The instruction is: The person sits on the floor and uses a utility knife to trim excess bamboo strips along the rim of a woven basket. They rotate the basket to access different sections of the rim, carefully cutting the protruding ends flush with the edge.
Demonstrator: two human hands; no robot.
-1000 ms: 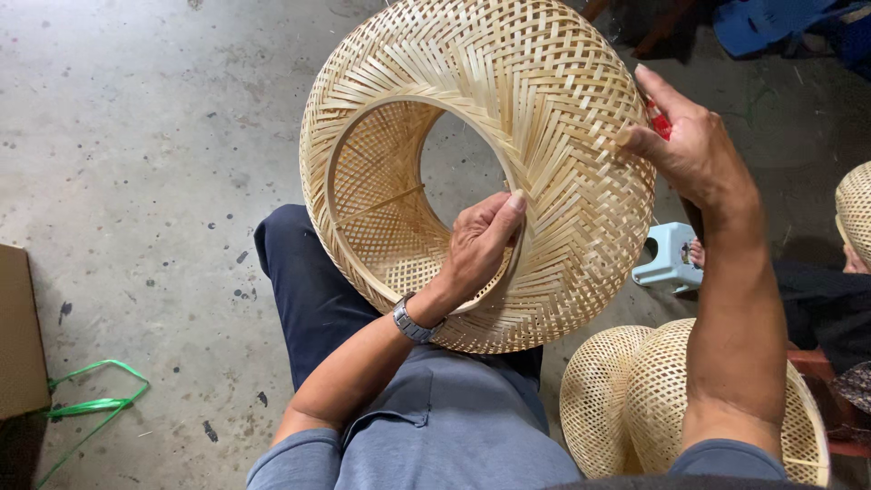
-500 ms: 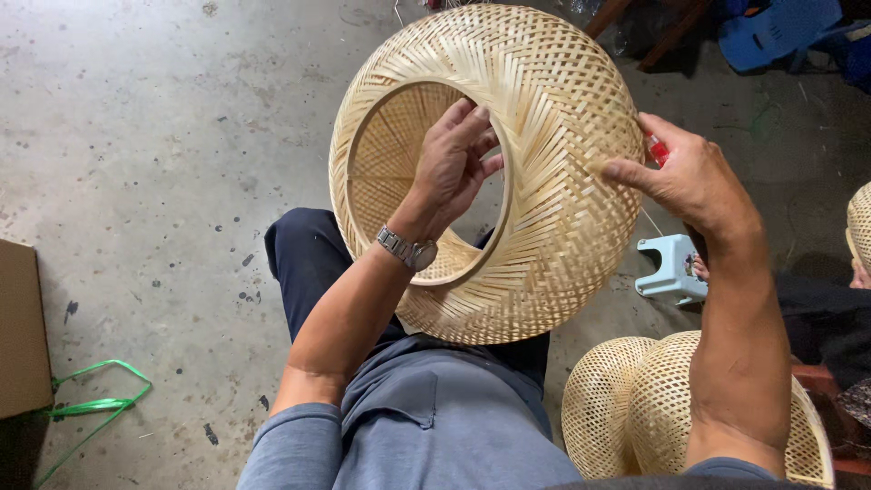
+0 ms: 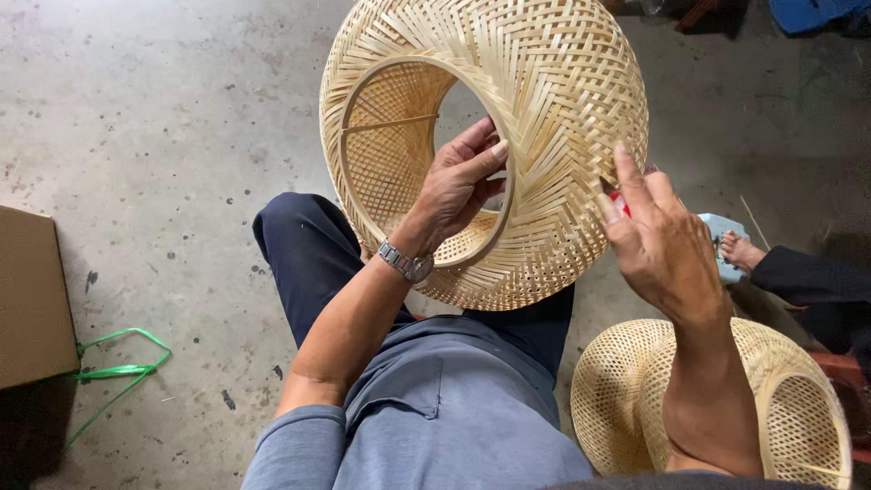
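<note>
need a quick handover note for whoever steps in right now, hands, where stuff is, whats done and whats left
Left hand: reaches through the round opening of the woven bamboo shade, fingers gripping the inner hoop; wristwatch on that wrist.
Right hand: on the shade's outer rim, fingertips pressed to the weave, something small and red tucked behind them.
The shade is held up over the lap, opening tilted toward the camera.
A second woven shade lies on the concrete floor at right.
Done: the weave looks closed all round.
Left: cannot tell from this view; the rim under the right hand seems the spot in work.

Grey-blue short-sleeved shirt [image 3: 435,426], navy trousers [image 3: 308,263], silver wristwatch [image 3: 406,263].
</note>
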